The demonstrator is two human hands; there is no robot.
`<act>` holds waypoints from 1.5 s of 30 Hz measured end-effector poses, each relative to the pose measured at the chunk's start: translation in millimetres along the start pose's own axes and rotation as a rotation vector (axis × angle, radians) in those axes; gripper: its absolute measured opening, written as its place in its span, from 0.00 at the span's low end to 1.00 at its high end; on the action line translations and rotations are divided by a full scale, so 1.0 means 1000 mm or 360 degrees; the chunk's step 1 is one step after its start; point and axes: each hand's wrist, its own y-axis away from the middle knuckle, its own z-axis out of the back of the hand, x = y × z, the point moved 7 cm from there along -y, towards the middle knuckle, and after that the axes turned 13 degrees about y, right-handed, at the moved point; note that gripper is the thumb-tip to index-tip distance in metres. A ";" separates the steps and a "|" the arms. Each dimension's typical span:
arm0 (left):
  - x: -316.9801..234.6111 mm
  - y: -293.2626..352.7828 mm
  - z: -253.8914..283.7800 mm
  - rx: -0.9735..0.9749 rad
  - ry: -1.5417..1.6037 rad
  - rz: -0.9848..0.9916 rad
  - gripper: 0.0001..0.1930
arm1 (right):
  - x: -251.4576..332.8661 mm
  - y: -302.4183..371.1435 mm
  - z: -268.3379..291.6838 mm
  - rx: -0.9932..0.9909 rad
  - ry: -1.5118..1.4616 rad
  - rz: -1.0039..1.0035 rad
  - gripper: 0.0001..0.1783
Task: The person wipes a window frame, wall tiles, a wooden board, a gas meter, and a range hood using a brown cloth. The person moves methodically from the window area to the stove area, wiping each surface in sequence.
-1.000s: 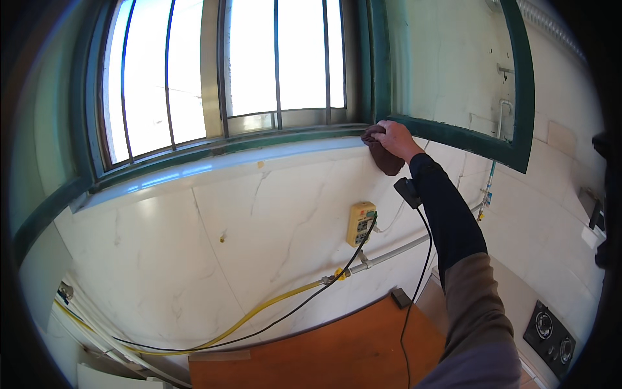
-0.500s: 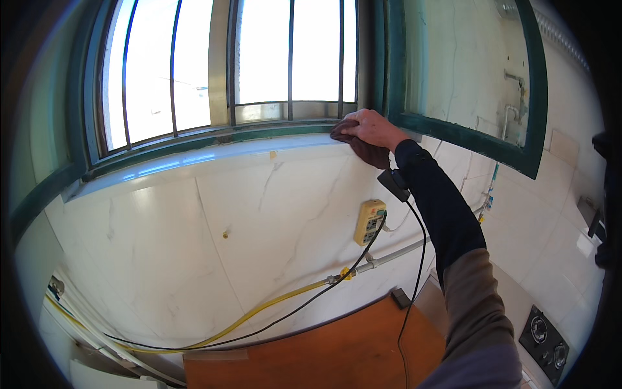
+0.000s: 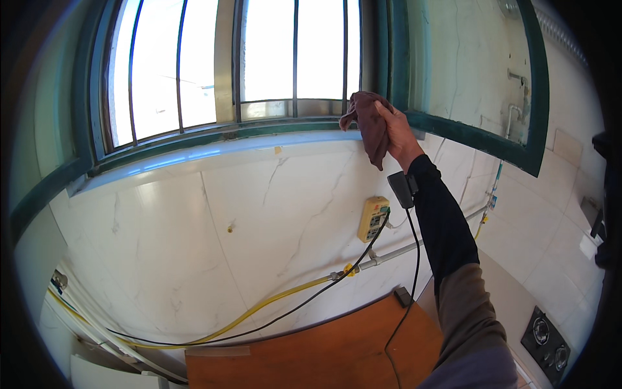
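My right hand [image 3: 402, 135] is closed on a dark maroon cloth [image 3: 369, 126], its thumb pressed along the near side while the cloth hangs down in folds. Hand and cloth are in front of the right end of the window sill [image 3: 259, 144], close to the corner of the green window frame [image 3: 311, 125]. Whether the cloth touches the frame I cannot tell. A black device [image 3: 403, 189] sits at my right wrist, with a black cable running down from it. My left hand is out of view.
An open green-framed window pane [image 3: 476, 139] juts out on the right. Below the sill, a yellow power strip [image 3: 374, 219] hangs on the marbled wall, with a yellow hose [image 3: 259, 307] and grey pipe beneath. A brown tabletop [image 3: 311, 353] stands below; a gas stove [image 3: 545, 338] is lower right.
My right hand has lifted off the sill corner and turned, moving slightly right. The cloth, bunched under the fingers before, now hangs from the grip. The view has shifted a little.
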 end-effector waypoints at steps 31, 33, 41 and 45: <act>0.008 -0.007 -0.008 -0.0135 -0.0144 -0.0434 0.18 | 0.001 -0.012 -0.104 0.0460 0.2286 0.0295 0.25; 0.005 -0.004 -0.012 -0.0141 -0.0194 -0.0547 0.18 | 0.003 -0.008 -0.122 0.0485 0.2309 0.0348 0.25; 0.000 0.009 -0.010 -0.0190 -0.0327 -0.0834 0.17 | 0.012 0.012 -0.200 0.0566 0.2037 0.0431 0.25; 0.007 0.005 -0.004 -0.0209 -0.0294 -0.0700 0.16 | 0.015 0.016 -0.232 0.0638 0.2063 0.0453 0.25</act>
